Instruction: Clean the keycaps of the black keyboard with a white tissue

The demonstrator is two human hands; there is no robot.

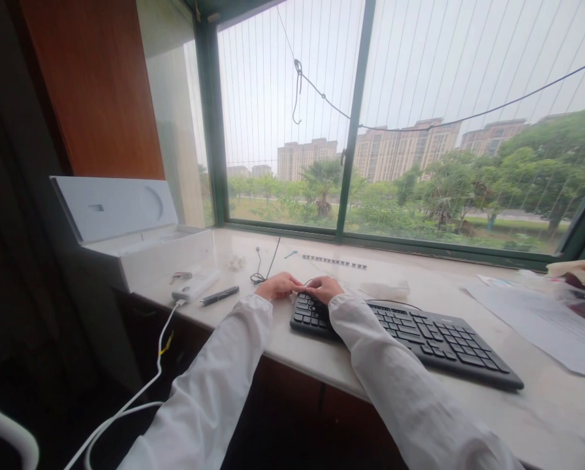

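Observation:
A black keyboard (420, 333) lies at a slant on the pale stone sill, its near edge close to the sill's front. At its far left corner my left hand (279, 286) and my right hand (324, 288) meet, fingertips together. Both are closed in a pinch; whatever sits between the fingers is too small or hidden. The right hand and sleeve cover part of the left-hand keys. Beyond the hands, a row of small dark pieces like keycaps (334, 262) lies in line, with a small blue tool (291, 254) beside it.
Left of my hands are a black pen (220, 296), a coiled black cable (258, 279) and a white power strip (194, 286) with a hanging cord. An open white box (165, 258) stands behind these. Paper sheets (542, 326) lie right, below the window.

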